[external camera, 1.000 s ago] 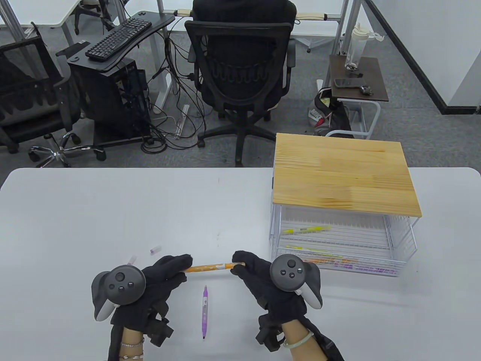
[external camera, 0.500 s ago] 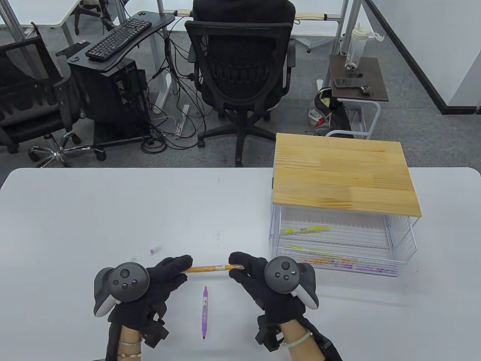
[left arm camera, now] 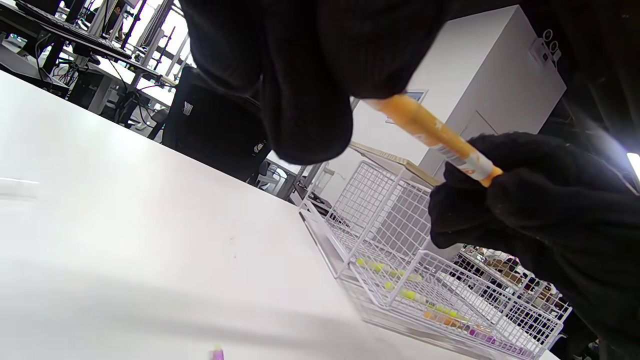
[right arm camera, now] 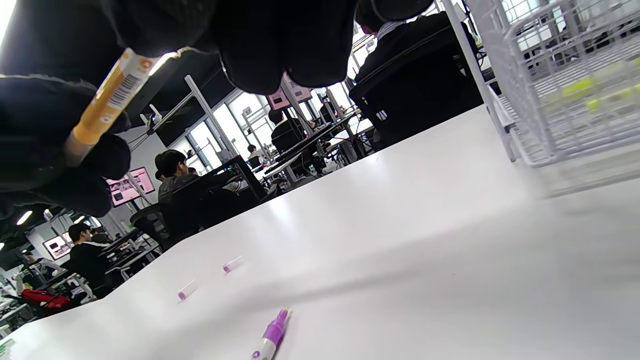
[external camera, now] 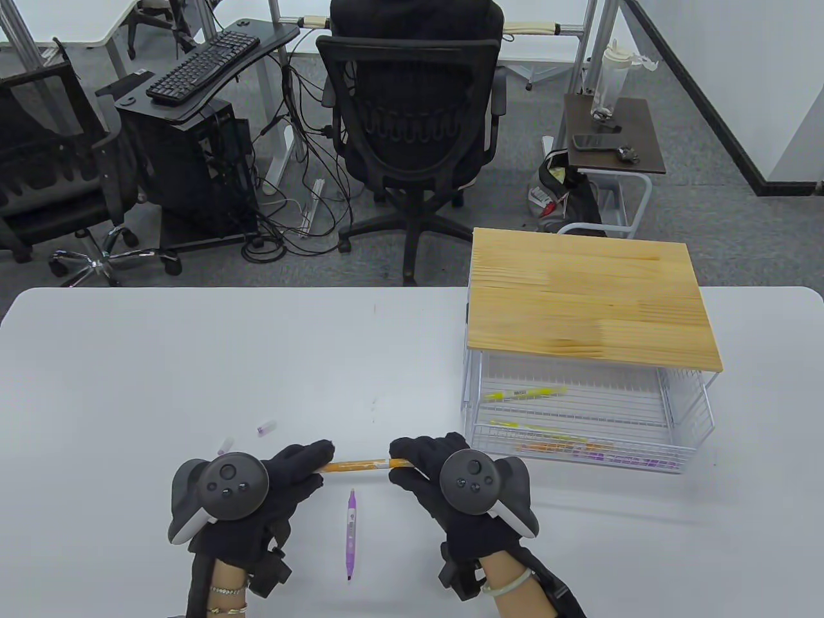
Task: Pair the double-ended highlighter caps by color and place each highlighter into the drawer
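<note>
An orange highlighter is held level above the table between both hands. My left hand pinches its left end and my right hand grips its right end. A purple highlighter lies on the table just below them, uncapped. Two clear purple-tipped caps lie left of my left hand. The white wire drawer stands pulled out at the right, holding yellow, orange and purple highlighters.
A wooden board tops the wire drawer frame. The white table stretches bare to the left and back. Beyond its far edge stand an office chair and desks.
Both hands have drawn closer together along the orange highlighter, the right hand sliding left and the left hand shifting slightly right. The purple highlighter and caps stay put.
</note>
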Tool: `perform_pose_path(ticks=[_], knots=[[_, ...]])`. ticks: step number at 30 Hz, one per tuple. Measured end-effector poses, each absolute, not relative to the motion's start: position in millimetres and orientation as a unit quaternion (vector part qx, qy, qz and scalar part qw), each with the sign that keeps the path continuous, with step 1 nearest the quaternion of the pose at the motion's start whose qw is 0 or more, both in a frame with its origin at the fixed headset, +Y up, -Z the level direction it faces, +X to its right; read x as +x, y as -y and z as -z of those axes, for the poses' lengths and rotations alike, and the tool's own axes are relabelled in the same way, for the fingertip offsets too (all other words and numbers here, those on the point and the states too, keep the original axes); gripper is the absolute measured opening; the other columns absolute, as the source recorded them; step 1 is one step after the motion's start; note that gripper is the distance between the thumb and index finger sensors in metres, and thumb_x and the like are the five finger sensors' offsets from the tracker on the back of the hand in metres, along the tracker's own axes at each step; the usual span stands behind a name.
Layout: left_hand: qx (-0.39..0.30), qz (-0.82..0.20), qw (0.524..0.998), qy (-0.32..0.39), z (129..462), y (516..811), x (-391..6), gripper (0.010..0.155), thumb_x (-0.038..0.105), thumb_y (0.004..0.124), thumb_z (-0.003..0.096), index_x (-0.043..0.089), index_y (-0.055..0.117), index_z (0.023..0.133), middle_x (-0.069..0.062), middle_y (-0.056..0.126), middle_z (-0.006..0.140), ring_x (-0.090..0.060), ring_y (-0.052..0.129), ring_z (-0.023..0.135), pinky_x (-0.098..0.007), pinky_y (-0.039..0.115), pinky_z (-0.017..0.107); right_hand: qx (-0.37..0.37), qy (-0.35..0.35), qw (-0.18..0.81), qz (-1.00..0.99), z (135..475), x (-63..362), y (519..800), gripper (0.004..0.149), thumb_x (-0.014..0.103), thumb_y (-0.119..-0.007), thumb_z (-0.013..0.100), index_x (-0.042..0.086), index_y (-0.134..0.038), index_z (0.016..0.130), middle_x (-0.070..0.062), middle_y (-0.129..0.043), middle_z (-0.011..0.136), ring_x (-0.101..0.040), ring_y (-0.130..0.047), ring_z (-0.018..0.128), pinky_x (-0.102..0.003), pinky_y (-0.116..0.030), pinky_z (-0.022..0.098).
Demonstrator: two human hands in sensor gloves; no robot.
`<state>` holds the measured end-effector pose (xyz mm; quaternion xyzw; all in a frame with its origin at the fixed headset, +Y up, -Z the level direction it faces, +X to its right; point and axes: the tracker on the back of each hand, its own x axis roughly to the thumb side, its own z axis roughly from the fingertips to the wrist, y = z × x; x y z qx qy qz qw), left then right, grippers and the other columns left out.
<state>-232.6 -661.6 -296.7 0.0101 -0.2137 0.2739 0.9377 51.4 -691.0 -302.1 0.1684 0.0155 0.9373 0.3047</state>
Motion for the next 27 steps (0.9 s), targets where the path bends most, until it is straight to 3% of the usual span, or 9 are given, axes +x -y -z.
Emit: perform_pose_path(ticks=[9, 27], knots=[[0.005, -0.263, 0.937, 0.231, 297, 663, -227, 0.048, 0.022, 0.082, 0.0479, 0.021, 0.078, 0.096, -0.011, 0.085, 0.091, -0.014, 0.106, 0.061, -0.041, 0.079, 0.066, 0.174, -0.016, 0.305, -0.936, 302, 53, 690, 0.042, 0.052, -0.058, 0.064, 0.046, -0.049, 0.105, 0.017, -0.066, 0.105, -0.017, -0.067, 0.102, -0.053, -0.032, 0.094], [0.046, -0.22, 0.942, 0.248, 284, 650, -217, 0.045, 0.021, 0.083, 0.0463, 0.02, 0.082, 0.091, -0.012, 0.087, 0.087, -0.016, 0.107, 0.054, -0.042, 0.078, 0.066, 0.193, -0.077, 0.376, -0.903, 307, 58, 693, 0.044, 0.054, -0.051, 0.065, 0.03, -0.06, 0.101, 0.012, -0.078, 0.081, -0.017, -0.08, 0.076, -0.048, -0.046, 0.09]])
